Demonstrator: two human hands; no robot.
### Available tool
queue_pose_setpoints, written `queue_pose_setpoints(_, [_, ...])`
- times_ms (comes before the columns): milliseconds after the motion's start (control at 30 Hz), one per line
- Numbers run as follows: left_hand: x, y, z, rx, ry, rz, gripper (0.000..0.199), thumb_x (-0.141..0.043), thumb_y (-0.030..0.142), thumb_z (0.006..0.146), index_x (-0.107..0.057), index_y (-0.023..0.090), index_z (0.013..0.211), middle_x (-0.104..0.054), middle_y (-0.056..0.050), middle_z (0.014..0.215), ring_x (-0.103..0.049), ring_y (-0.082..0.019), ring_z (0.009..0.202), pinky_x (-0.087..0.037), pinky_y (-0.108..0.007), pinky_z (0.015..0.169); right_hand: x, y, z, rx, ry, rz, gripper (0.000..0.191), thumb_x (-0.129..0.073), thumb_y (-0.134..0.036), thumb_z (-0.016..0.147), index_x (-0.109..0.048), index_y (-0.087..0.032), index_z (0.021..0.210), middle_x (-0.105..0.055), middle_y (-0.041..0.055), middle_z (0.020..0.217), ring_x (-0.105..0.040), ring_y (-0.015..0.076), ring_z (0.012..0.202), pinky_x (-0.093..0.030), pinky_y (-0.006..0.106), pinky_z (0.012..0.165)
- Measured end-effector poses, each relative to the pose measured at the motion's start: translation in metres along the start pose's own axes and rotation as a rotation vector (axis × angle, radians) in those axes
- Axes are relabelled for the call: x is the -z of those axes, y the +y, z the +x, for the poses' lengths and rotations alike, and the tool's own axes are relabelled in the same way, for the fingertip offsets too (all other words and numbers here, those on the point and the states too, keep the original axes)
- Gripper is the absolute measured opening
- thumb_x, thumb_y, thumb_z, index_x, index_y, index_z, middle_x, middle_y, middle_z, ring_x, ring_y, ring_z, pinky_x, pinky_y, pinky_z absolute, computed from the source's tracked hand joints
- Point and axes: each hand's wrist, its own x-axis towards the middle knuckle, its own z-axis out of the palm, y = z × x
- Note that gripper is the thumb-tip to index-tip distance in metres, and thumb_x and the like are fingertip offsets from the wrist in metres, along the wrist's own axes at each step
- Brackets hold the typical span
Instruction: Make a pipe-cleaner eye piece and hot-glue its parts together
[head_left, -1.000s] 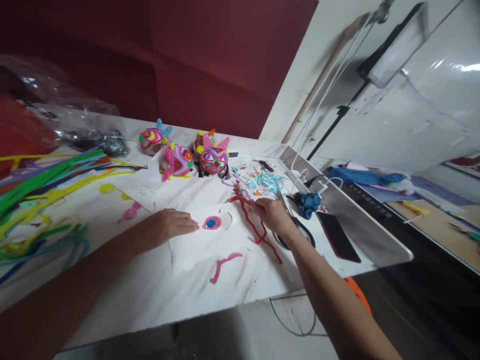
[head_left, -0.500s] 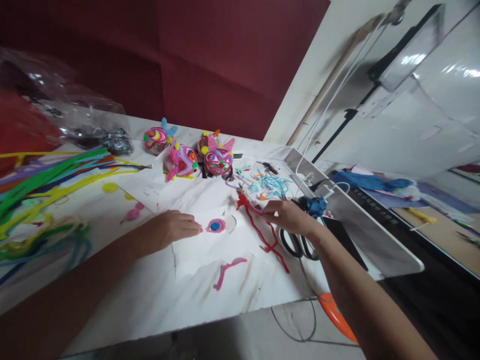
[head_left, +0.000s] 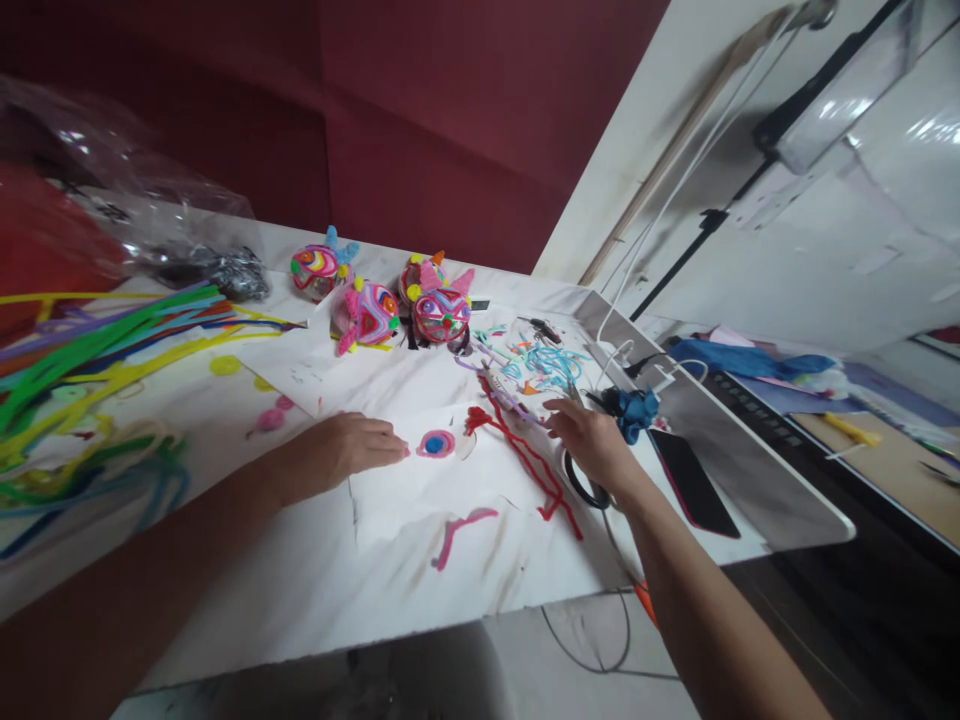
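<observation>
left hand point(head_left: 352, 450) is down on the paper point(head_left: 405, 505), fingers together, tips just beside the pink-and-blue eye point(head_left: 435, 444), right hand point(head_left: 585, 432) is half curled by the scissors point(head_left: 576, 488) and red wire point(head_left: 553, 497), can't tell if either's gripping anything

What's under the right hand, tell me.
Scissors, partly: a black handle loop shows in front of the right hand, some blade beyond. Their middle is covered; whether the hand touches them is unclear.
</observation>
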Motion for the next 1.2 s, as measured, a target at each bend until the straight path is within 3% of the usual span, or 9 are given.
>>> queue_pose_setpoints(100, [0.0, -0.001, 0.0, -0.012, 0.018, -0.025, 0.041, -0.039, 0.011, 0.101, -0.067, 0.026, 0.126, -0.074, -0.004, 0.118, -0.065, -0.016, 0.108, -0.047, -0.027, 0.086, -0.002, 0.001, 0.003, -0.058, -0.081, -0.253, 0.032, -0.052, -0.012, 0.084, -0.071, -0.019, 0.11, -0.078, 0.0091, 0.094, -0.073, 0.0235, 0.088, -0.05, 0.029, 0.076])
queue_pose_setpoints(200, [0.001, 0.0, 0.001, -0.023, 0.025, -0.018, 0.04, -0.038, 0.011, 0.101, -0.067, 0.025, 0.126, -0.074, -0.005, 0.119, -0.065, -0.017, 0.106, -0.048, -0.028, 0.085, -0.003, -0.001, 0.005, -0.056, -0.217, -0.384, 0.037, -0.058, -0.016, 0.083, -0.067, -0.018, 0.12, -0.078, 0.0094, 0.098, -0.073, 0.0233, 0.087, -0.048, 0.028, 0.071])
queue_pose_setpoints(300, [0.002, 0.0, 0.002, -0.025, 0.034, -0.012, 0.039, -0.039, 0.012, 0.101, -0.068, 0.024, 0.124, -0.074, -0.006, 0.118, -0.066, -0.017, 0.105, -0.048, -0.029, 0.083, -0.006, -0.003, 0.007, -0.079, -0.268, -0.482, 0.037, -0.061, -0.021, 0.084, -0.066, -0.016, 0.12, -0.077, 0.0123, 0.098, -0.072, 0.0256, 0.088, -0.047, 0.029, 0.068])
queue_pose_setpoints(500, [0.0, 0.0, 0.002, -0.032, 0.021, 0.039, 0.038, -0.037, 0.012, 0.102, -0.07, 0.022, 0.118, -0.075, -0.005, 0.116, -0.067, -0.017, 0.104, -0.049, -0.028, 0.082, -0.012, -0.001, 0.014, -0.091, -0.256, -0.53, 0.025, -0.056, -0.013, 0.081, -0.074, -0.014, 0.099, -0.077, 0.0157, 0.09, -0.072, 0.0279, 0.086, -0.047, 0.031, 0.067])
queue_pose_setpoints(600, [-0.001, -0.001, 0.0, -0.027, 0.016, 0.054, 0.037, -0.038, 0.011, 0.101, -0.07, 0.022, 0.118, -0.075, -0.005, 0.116, -0.067, -0.017, 0.106, -0.049, -0.028, 0.083, -0.007, 0.003, 0.018, -0.073, -0.226, -0.519, 0.028, -0.053, -0.017, 0.086, -0.073, -0.017, 0.106, -0.077, 0.0115, 0.09, -0.072, 0.0248, 0.085, -0.048, 0.029, 0.069])
queue_pose_setpoints(767, [-0.001, -0.001, 0.0, -0.051, 0.024, 0.087, 0.037, -0.037, 0.011, 0.101, -0.07, 0.021, 0.117, -0.075, -0.005, 0.117, -0.067, -0.018, 0.107, -0.049, -0.029, 0.083, 0.001, 0.013, 0.035, 0.032, -0.147, -0.51, 0.05, -0.047, -0.004, 0.085, -0.061, -0.019, 0.131, -0.065, 0.0113, 0.132, -0.062, 0.0226, 0.116, -0.045, 0.029, 0.092])
queue_pose_setpoints(867, [-0.001, 0.0, 0.001, -0.045, 0.027, 0.076, 0.038, -0.036, 0.012, 0.102, -0.07, 0.021, 0.117, -0.075, -0.005, 0.115, -0.067, -0.018, 0.104, -0.049, -0.029, 0.082, -0.002, 0.021, 0.049, 0.147, -0.171, -0.578, 0.059, -0.05, -0.003, 0.083, -0.054, -0.022, 0.139, -0.057, 0.0115, 0.142, -0.053, 0.027, 0.127, -0.044, 0.034, 0.094])
queue_pose_setpoints(1067, [-0.001, 0.002, 0.001, -0.01, 0.031, 0.025, 0.037, -0.037, 0.015, 0.104, -0.071, 0.023, 0.116, -0.075, -0.005, 0.114, -0.066, -0.017, 0.106, -0.047, -0.027, 0.085, -0.009, 0.03, 0.072, 0.291, -0.216, -0.667, 0.06, -0.051, -0.011, 0.09, -0.043, -0.02, 0.148, -0.063, 0.0151, 0.132, -0.059, 0.0302, 0.115, -0.041, 0.04, 0.092])
queue_pose_setpoints(1200, [-0.003, 0.002, 0.0, 0.026, 0.002, 0.002, 0.036, -0.038, 0.017, 0.104, -0.071, 0.025, 0.117, -0.075, -0.004, 0.115, -0.065, -0.016, 0.109, -0.047, -0.026, 0.087, -0.011, 0.03, 0.077, 0.316, -0.22, -0.618, 0.047, -0.06, -0.023, 0.091, -0.058, -0.023, 0.137, -0.067, 0.0144, 0.119, -0.061, 0.0293, 0.104, -0.042, 0.035, 0.085])
